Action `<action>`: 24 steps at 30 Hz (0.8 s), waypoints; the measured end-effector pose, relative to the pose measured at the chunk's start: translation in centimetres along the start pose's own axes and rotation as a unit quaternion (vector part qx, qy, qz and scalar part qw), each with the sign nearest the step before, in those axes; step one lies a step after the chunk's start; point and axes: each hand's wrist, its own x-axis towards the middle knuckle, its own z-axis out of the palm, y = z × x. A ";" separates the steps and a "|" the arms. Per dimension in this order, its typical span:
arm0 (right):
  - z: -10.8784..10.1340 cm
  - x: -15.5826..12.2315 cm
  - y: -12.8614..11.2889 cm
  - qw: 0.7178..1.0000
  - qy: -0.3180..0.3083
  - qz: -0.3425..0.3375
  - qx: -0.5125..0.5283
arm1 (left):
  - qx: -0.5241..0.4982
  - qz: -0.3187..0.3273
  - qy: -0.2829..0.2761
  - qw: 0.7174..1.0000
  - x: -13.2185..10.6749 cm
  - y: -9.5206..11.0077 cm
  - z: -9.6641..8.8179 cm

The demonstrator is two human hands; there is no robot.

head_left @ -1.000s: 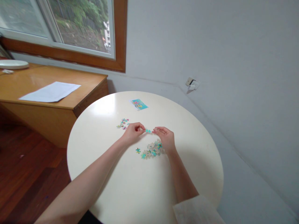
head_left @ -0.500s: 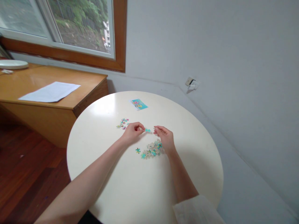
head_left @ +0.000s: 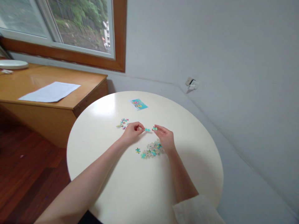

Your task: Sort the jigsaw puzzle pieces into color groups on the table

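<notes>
Both my hands hover over the middle of a round cream table (head_left: 130, 189). My left hand (head_left: 132, 132) pinches a small teal puzzle piece (head_left: 147, 129) between thumb and forefinger. My right hand (head_left: 165, 137) pinches a second teal puzzle piece (head_left: 154, 128) just to its right, a small gap between the two. A joined cluster of puzzle pieces (head_left: 152, 149) lies below my right hand, with a single loose piece (head_left: 138, 150) to its left. Several more loose pieces (head_left: 122, 123) lie left of my left hand.
A small picture card (head_left: 139, 104) lies at the table's far side. A wooden desk (head_left: 46, 105) stands to the left with a white paper sheet (head_left: 50, 91) and a white plate (head_left: 12, 64). A grey wall with a socket (head_left: 192, 83) runs behind.
The two hands were together on one teal piece; now they have drawn slightly apart, and each holds its own piece. The arms have barely moved.
</notes>
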 end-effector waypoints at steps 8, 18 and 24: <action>0.0 0.0 -0.1 1.000 0.006 -0.002 -0.002 | -0.005 0.006 -0.007 1.000 0.1 -0.1 0.0; -0.1 0.2 0.2 1.000 0.018 -0.010 -0.014 | -0.002 0.010 -0.009 1.000 0.0 -0.5 0.0; 0.0 0.1 0.0 1.000 0.019 -0.010 -0.016 | 0.005 0.013 -0.008 1.000 0.1 -0.7 0.0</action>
